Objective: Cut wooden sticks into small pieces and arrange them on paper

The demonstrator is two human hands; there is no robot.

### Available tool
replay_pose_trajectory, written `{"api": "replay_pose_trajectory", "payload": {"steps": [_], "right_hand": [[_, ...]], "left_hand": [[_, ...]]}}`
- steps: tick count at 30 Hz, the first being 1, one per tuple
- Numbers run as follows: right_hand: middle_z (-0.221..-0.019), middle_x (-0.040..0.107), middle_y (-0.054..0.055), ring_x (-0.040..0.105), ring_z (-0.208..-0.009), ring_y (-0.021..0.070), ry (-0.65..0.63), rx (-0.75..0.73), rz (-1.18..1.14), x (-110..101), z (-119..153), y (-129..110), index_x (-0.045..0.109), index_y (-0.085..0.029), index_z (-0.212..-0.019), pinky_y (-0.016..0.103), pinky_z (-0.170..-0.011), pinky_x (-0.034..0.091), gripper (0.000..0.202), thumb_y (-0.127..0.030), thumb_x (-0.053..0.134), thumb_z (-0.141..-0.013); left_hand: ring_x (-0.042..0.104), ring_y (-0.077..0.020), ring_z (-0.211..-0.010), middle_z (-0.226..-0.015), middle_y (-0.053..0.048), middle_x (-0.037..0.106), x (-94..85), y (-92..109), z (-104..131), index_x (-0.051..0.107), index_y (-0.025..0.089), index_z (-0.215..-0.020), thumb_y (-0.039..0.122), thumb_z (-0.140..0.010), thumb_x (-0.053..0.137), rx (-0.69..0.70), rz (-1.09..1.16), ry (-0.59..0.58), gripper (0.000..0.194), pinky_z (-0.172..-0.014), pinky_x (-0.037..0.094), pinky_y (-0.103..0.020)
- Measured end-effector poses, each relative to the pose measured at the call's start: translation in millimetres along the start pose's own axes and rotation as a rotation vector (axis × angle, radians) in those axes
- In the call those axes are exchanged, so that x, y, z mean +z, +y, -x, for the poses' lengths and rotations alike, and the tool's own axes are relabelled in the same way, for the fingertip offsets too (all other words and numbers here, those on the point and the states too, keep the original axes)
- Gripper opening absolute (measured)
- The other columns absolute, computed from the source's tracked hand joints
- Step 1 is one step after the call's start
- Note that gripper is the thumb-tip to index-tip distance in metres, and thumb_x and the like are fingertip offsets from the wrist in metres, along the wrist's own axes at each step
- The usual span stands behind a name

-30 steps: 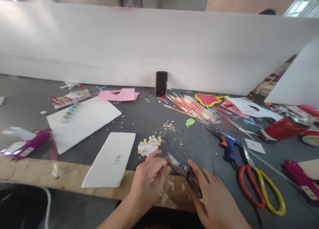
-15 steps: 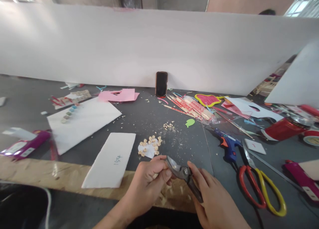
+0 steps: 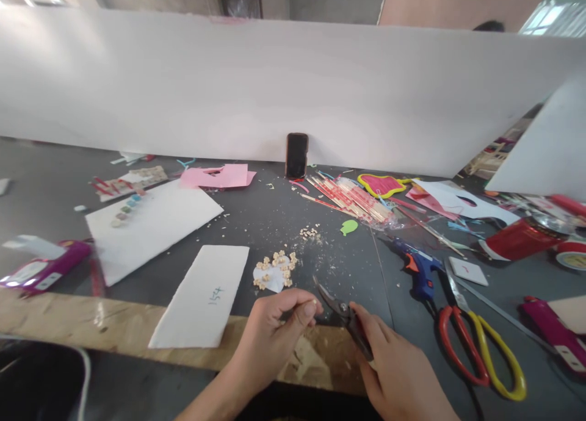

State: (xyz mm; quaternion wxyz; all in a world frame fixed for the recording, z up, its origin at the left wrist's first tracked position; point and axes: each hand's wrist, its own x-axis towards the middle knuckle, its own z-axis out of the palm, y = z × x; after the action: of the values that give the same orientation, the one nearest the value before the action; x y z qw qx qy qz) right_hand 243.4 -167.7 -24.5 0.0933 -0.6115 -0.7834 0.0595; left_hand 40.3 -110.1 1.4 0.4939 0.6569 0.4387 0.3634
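Pruning shears (image 3: 341, 310) are held by the handles in my right hand (image 3: 392, 363), their blades pointing up and left. My left hand (image 3: 280, 334) is closed in a pinch just left of the blades; a tiny pale bit shows at the fingertips, too small to name. Beyond the left hand lies a white heart-shaped piece (image 3: 274, 279) with small beige flower-like clusters (image 3: 287, 261) around its edge. Past it is a little heap of beige bits (image 3: 310, 232), with crumbs scattered over the dark table (image 3: 348, 268).
Left are a white card (image 3: 206, 299) and a white sheet (image 3: 155, 226). A phone (image 3: 296, 155) leans on the white board (image 3: 256, 91). Right are wooden sticks (image 3: 350, 198), a green cutout (image 3: 348, 227), a blue glue gun (image 3: 419, 268), scissors (image 3: 478, 348) and a red can (image 3: 526, 235).
The shears and my left fingers have come apart; the blades now stand clear to the right of the fingertips. My left hand stays pinched, and the heart-shaped piece has not moved.
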Motion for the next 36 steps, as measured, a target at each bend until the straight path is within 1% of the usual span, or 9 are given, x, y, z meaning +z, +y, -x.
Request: {"api": "replay_pose_trajectory", "payload": {"steps": [6, 11, 15, 18, 21, 25, 27, 31, 36], "right_hand": [[-0.104, 0.062, 0.008, 0.064, -0.077, 0.021, -0.039, 0.042, 0.099, -3.9, -1.3, 7.4, 0.03, -0.022, -0.131, 0.032, -0.06, 0.05, 0.063, -0.014, 0.041, -0.07], [-0.095, 0.062, 0.008, 0.062, -0.076, 0.0241, 0.034, 0.1, 0.234, -17.6, -20.3, 22.3, 0.033, -0.021, -0.132, 0.032, -0.054, 0.045, 0.054, -0.039, 0.045, -0.082], [-0.093, 0.061, 0.01, 0.06, -0.082, 0.0263, -0.017, 0.104, 0.317, -21.1, -35.7, 30.9, 0.041, -0.017, -0.128, 0.035, -0.061, 0.046, 0.053, -0.044, 0.046, -0.083], [-0.102, 0.059, 0.011, 0.054, -0.094, 0.0285, -0.072, 0.017, 0.304, -34.3, -52.0, 30.8, 0.052, -0.017, -0.117, 0.041, -0.075, 0.044, 0.043, -0.043, 0.048, -0.082], [-0.113, 0.056, 0.009, 0.051, -0.102, 0.0265, -0.089, 0.001, 0.202, -54.3, -84.4, 32.7, 0.054, -0.02, -0.113, 0.043, -0.085, 0.039, 0.032, -0.033, 0.044, -0.086], [-0.103, 0.061, 0.007, 0.057, -0.092, 0.0185, -0.13, 0.031, 0.125, -64.1, -155.0, 50.9, 0.054, -0.02, -0.11, 0.034, -0.08, 0.044, 0.026, -0.026, 0.039, -0.09], [-0.103, 0.06, 0.005, 0.057, -0.091, 0.0158, -0.143, 0.052, 0.089, -59.4, -194.1, 63.7, 0.054, -0.019, -0.109, 0.035, -0.08, 0.046, 0.025, -0.029, 0.042, -0.09], [-0.111, 0.055, 0.006, 0.057, -0.092, 0.0175, -0.161, 0.127, 0.071, -45.1, -259.8, 80.1, 0.052, -0.017, -0.111, 0.039, -0.078, 0.048, 0.032, -0.035, 0.051, -0.085], [-0.112, 0.055, 0.006, 0.056, -0.093, 0.0174, -0.208, 0.188, 0.088, -26.9, -306.6, 81.6, 0.052, -0.018, -0.112, 0.039, -0.078, 0.048, 0.031, -0.035, 0.051, -0.086]], "left_hand": [[0.057, -0.0129, -0.066, -0.067, -0.002, 0.062, 1.7, 4.0, -3.2, 0.066, 0.015, -0.079, 0.028, -0.086, 0.048, 0.055, -0.061, -0.028, 0.024, -0.062, 0.042, -0.02], [0.059, -0.013, -0.069, -0.072, -0.002, 0.066, 1.8, 5.1, -0.9, 0.066, 0.016, -0.079, 0.025, -0.085, 0.049, 0.059, -0.068, -0.039, 0.021, -0.064, 0.042, -0.02], [0.058, -0.0133, -0.069, -0.074, -0.003, 0.066, -4.0, 2.5, 3.4, 0.067, 0.016, -0.081, 0.027, -0.087, 0.047, 0.044, -0.086, -0.086, 0.023, -0.063, 0.042, -0.02], [0.059, -0.0133, -0.072, -0.077, -0.003, 0.066, -11.2, -0.4, 4.6, 0.066, 0.017, -0.081, 0.026, -0.087, 0.047, 0.017, -0.074, -0.099, 0.022, -0.064, 0.042, -0.02], [0.059, -0.0135, -0.072, -0.076, -0.003, 0.066, -16.7, -1.2, 2.7, 0.066, 0.017, -0.08, 0.026, -0.086, 0.047, -0.003, -0.072, -0.08, 0.022, -0.065, 0.043, -0.02], [0.058, -0.0134, -0.068, -0.072, -0.003, 0.066, -20.4, 4.0, -5.8, 0.066, 0.017, -0.079, 0.029, -0.086, 0.046, -0.02, -0.101, -0.082, 0.024, -0.062, 0.042, -0.02], [0.058, -0.0135, -0.068, -0.071, -0.003, 0.066, -23.5, 8.5, -12.8, 0.066, 0.017, -0.08, 0.03, -0.086, 0.046, -0.024, -0.121, -0.086, 0.024, -0.061, 0.042, -0.02], [0.059, -0.0135, -0.068, -0.071, -0.002, 0.066, -34.6, 15.5, -30.7, 0.066, 0.018, -0.078, 0.031, -0.086, 0.046, -0.04, -0.143, -0.091, 0.025, -0.062, 0.042, -0.019], [0.059, -0.0131, -0.066, -0.069, -0.002, 0.066, -46.7, 11.4, -53.3, 0.065, 0.018, -0.074, 0.033, -0.085, 0.046, -0.058, -0.113, -0.083, 0.026, -0.061, 0.042, -0.017]]}}
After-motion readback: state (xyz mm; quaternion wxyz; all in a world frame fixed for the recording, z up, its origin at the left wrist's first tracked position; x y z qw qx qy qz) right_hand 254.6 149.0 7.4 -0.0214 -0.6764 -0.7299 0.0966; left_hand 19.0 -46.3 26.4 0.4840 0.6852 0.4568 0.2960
